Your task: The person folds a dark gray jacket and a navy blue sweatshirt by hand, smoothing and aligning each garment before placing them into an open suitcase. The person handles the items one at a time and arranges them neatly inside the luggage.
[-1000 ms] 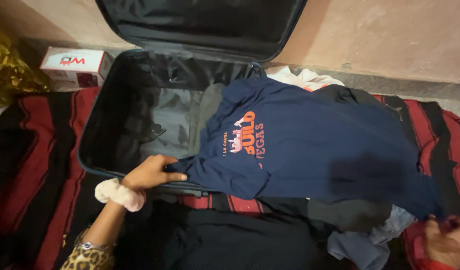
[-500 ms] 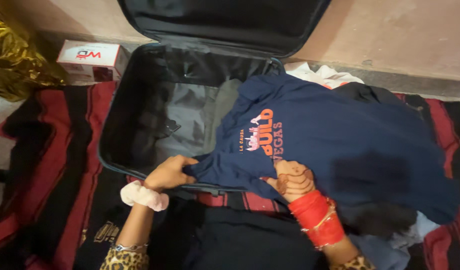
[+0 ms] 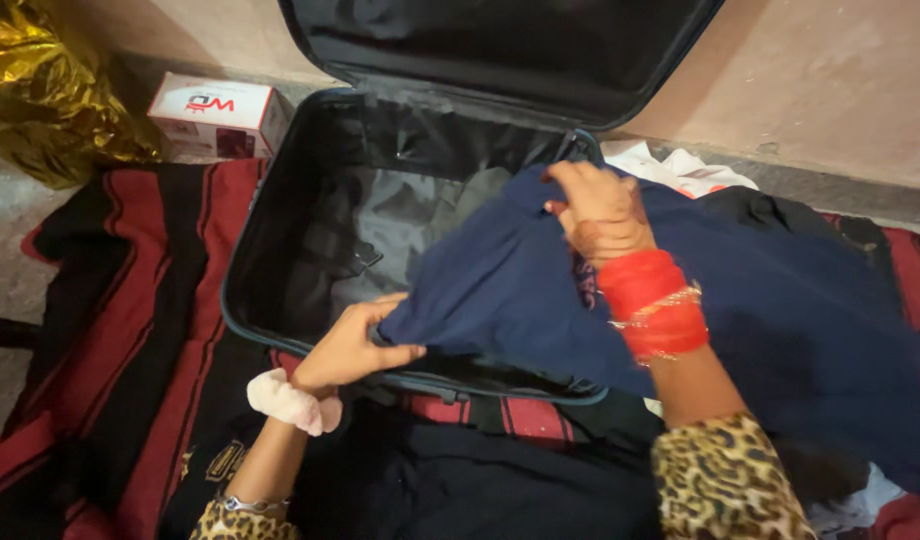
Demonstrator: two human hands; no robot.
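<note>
Here, navy shirt (image 3: 740,300) lying crosswise over suitcase (image 3: 242,330) rim, left hand (image 3: 352,345) fingers pinching corner, right hand (image 3: 600,208) fingers gripping upper edge

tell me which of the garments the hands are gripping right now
The navy blue shirt draped over the suitcase edge; left hand and right hand grip it, unlike the white and black clothes.

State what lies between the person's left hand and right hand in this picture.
In the head view, a folded stretch of navy blue cotton shirt spans from the left hand to the right hand; both grip it.
</note>
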